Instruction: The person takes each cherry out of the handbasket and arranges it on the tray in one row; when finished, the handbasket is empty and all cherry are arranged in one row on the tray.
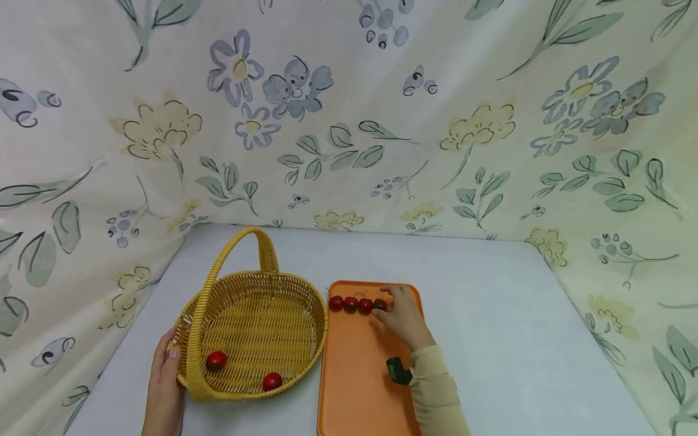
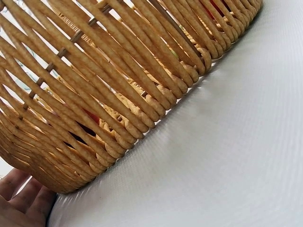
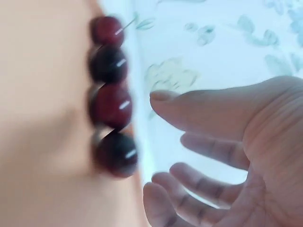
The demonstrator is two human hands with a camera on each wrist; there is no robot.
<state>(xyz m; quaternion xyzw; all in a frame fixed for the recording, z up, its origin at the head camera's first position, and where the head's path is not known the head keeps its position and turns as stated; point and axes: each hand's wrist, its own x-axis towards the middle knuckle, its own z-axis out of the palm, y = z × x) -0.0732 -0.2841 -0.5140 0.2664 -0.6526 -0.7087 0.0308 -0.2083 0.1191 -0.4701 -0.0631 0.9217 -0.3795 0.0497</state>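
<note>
- Head view: four cherries (image 1: 365, 306) line up at the far end of the tray (image 1: 360, 375); your right grip (image 1: 402, 318) hangs at the rightmost one, thumb and fingers spread, pinching nothing.
- In the right wrist view a gap shows between your fingers and that end cherry (image 3: 118, 155). If you close off-centre, its round, glossy skin could slip out and roll.
- The row sits tight, each cherry touching or just beside the next. A thumb pushed in sideways could nudge the neighbour and scatter the line.
- The row also lies near the tray's far edge, so a knocked cherry might hop the rim onto the tabletop (image 1: 507, 327).
- A thin stem (image 3: 128, 26) stands out from the far cherry; a careless brush could catch it and drag the fruit.
- Your left grip (image 1: 165, 375) touches the left side of the basket (image 1: 272, 303); you can't tell whether it pinches the rim or only rests there. A shove could slide the basket against the tray.
- Two more cherries lie loose in the basket, so tilting it would probably set them rolling.
- The tall handle (image 1: 199, 327) could catch a hand crossing over.
</note>
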